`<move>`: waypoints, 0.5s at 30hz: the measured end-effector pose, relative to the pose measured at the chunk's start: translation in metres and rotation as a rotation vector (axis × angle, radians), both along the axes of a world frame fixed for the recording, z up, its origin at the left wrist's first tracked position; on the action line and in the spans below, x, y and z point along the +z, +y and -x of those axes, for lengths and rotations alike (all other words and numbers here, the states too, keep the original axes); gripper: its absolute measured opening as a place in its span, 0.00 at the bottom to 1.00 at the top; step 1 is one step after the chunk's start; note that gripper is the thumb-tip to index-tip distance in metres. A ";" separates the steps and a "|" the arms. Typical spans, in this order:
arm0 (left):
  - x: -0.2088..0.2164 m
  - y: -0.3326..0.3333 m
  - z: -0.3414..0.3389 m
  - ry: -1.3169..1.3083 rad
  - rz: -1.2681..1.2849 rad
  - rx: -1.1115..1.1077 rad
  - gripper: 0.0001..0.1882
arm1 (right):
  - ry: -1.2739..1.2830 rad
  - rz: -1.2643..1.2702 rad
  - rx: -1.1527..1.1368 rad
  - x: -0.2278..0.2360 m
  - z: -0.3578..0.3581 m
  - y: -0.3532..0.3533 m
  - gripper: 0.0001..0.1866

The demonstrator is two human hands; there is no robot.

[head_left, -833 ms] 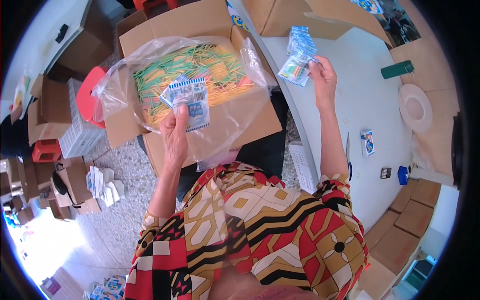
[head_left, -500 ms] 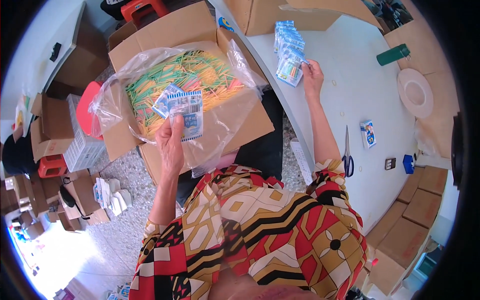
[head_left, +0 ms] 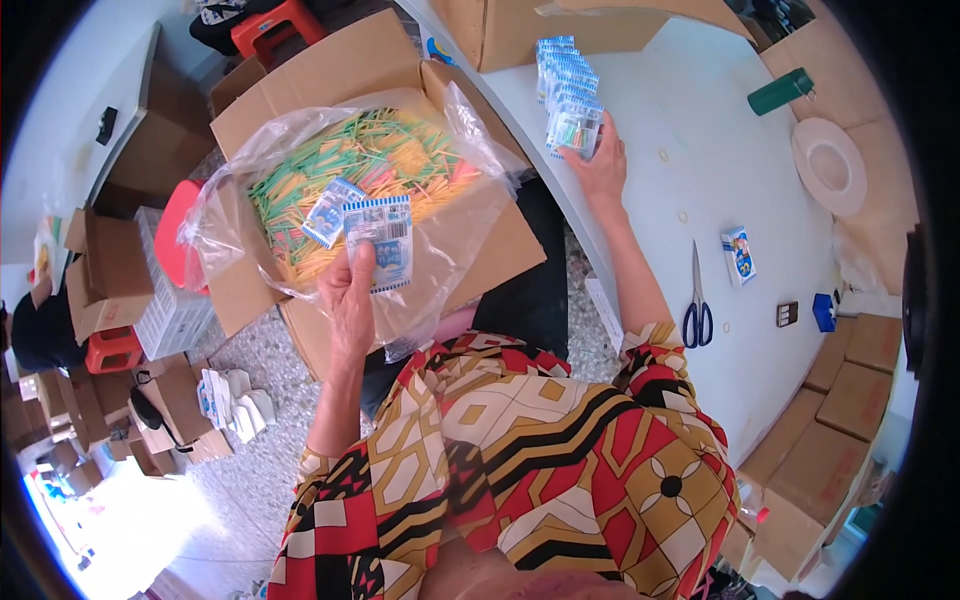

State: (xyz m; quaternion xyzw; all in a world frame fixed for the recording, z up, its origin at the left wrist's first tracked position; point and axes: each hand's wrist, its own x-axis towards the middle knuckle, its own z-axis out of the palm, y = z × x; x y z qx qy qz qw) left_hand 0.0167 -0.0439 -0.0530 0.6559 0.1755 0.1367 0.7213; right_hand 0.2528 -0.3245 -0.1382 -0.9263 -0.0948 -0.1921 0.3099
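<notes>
My left hand [head_left: 350, 290] pinches a blue-and-white printed packet [head_left: 380, 243] between thumb and fingers, above an open carton [head_left: 440, 265]. The carton has a clear plastic liner [head_left: 215, 225] and is filled with thin sticks [head_left: 325, 150] in green, yellow, orange and pink. A second packet [head_left: 335, 210] shows behind the first; whether it lies on the sticks or is held too, I cannot tell. On the white table, my right hand [head_left: 603, 165] closes around the near end of an overlapping row of similar packets [head_left: 570, 85], with thumb and fingers at its edges.
The table [head_left: 660, 240] also bears scissors [head_left: 697, 310], a small blue-and-white box [head_left: 739, 256], a green bottle [head_left: 781, 98] and a pale round lid-like disc [head_left: 828, 167]. Cardboard boxes [head_left: 850, 410] line its right side. A red stool [head_left: 275, 30] and a white crate [head_left: 175, 295] stand left.
My right hand has shifted slightly left and down, from the packet's right corner to around the row's near end. My left hand and its packet have moved slightly right and down.
</notes>
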 end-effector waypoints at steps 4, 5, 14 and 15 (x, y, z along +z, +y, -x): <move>0.004 -0.003 0.002 -0.010 -0.007 0.010 0.16 | -0.004 0.019 0.008 0.005 -0.014 -0.006 0.46; 0.001 -0.002 0.003 -0.005 -0.003 0.026 0.15 | -0.008 0.015 0.046 0.003 -0.019 -0.007 0.46; 0.003 -0.004 -0.011 -0.075 0.150 -0.013 0.14 | -0.172 -0.007 0.101 0.017 -0.002 -0.007 0.40; 0.003 -0.004 -0.010 -0.090 0.131 -0.026 0.13 | -0.204 -0.025 0.049 0.027 0.005 0.000 0.37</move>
